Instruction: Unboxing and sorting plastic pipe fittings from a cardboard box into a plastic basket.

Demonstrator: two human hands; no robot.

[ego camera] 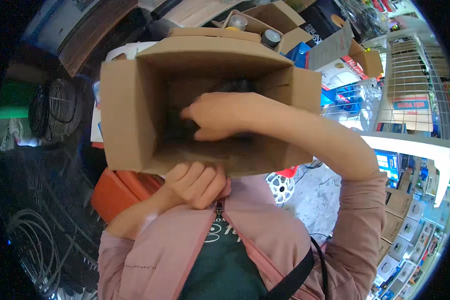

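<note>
An open cardboard box (122,116) is tilted so that its mouth faces me, its side flaps spread left and right. My right hand (221,114) reaches into the box, fingers bent downward; whether it touches or holds anything inside is not plain. Dark items lie in the shaded interior, too dim to name. My left hand (198,183) is closed at the near edge of the box, close to my chest, and appears to grip that edge.
Behind the box stands another open carton (273,18) with jars. White wire baskets (408,82) with packaged goods are on the right. An orange container (116,195) sits below left, coiled cables (56,108) lie at left, and a white reel (281,187) is at lower right.
</note>
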